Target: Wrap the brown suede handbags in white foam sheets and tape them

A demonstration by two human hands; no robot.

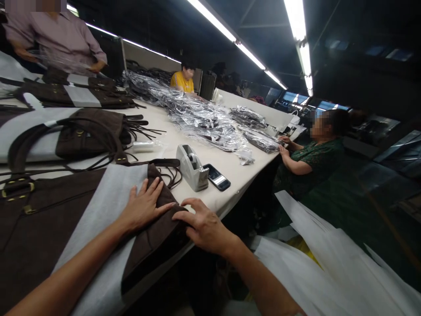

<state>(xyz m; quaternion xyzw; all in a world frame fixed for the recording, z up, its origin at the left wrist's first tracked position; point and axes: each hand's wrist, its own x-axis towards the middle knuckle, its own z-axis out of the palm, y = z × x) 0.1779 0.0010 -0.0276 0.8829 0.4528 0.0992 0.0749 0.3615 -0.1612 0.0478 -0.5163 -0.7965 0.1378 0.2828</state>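
A dark brown bag (49,219) lies on the table at the lower left, with a white paper band (95,210) across it. My left hand (144,206) rests flat on the bag and the band's edge, fingers spread. My right hand (205,224) is at the bag's right corner, its thumb and fingers bent round the brown edge. The two hands are close together, the left thumb near the right fingertips. Just beyond them stand a grey tape dispenser (192,169) and a black phone (216,177).
More brown bags (88,136) lie at the left of the table (158,123). Plastic-wrapped bags (204,118) are heaped farther back. White sheets (329,259) hang at the lower right. People stand or sit around the table, one at the right edge.
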